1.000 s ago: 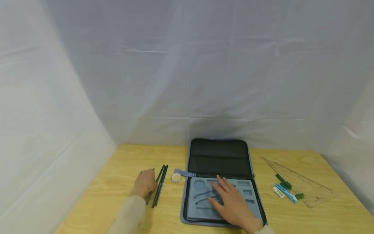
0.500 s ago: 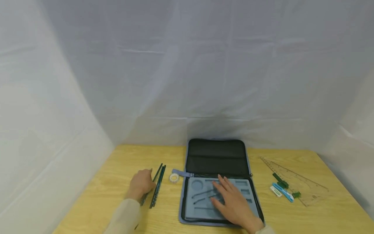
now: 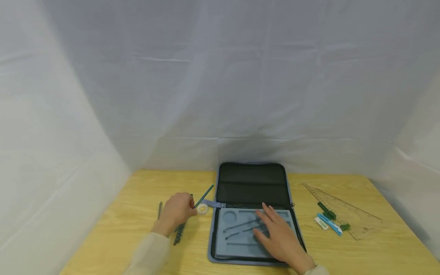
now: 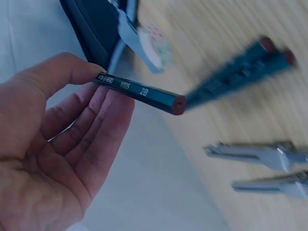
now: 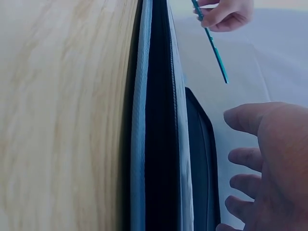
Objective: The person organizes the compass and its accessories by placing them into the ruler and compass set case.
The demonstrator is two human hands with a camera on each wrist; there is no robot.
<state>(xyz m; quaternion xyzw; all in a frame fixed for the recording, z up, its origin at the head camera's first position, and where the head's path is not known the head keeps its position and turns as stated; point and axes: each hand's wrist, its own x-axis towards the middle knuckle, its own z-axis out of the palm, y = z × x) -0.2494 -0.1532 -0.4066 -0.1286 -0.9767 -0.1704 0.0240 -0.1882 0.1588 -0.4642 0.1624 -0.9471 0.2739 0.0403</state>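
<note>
My left hand [image 3: 176, 211] pinches a dark green pencil [image 4: 139, 92] marked 2B between thumb and fingers, above the table; its far end points up and right in the head view. Beneath that hand lie two similar pencils [image 4: 240, 72]. My right hand [image 3: 280, 238], fingers spread, is over the blue-grey foam tray [image 3: 237, 250] of an unzipped case; whether it touches the foam I cannot tell. The tray has a round recess, several slots and two slim dark shapes, partly under the right fingers. The black lid [image 3: 252, 183] lies back behind it.
Beside the case's strap [image 3: 214, 204] sits a tape roll [image 4: 163, 50]. Two metal tools [image 4: 260, 154], blurred, lie left of the pencils. On the right are an eraser [image 3: 321, 223], a blue-and-white cutter [image 3: 329, 224], green pieces [image 3: 325, 210] and a clear set square [image 3: 361, 214].
My left hand has lifted one pencil off the table and moved slightly right, swinging its far end rightward. The right hand stays over the tray, and the head view has shifted slightly.
</note>
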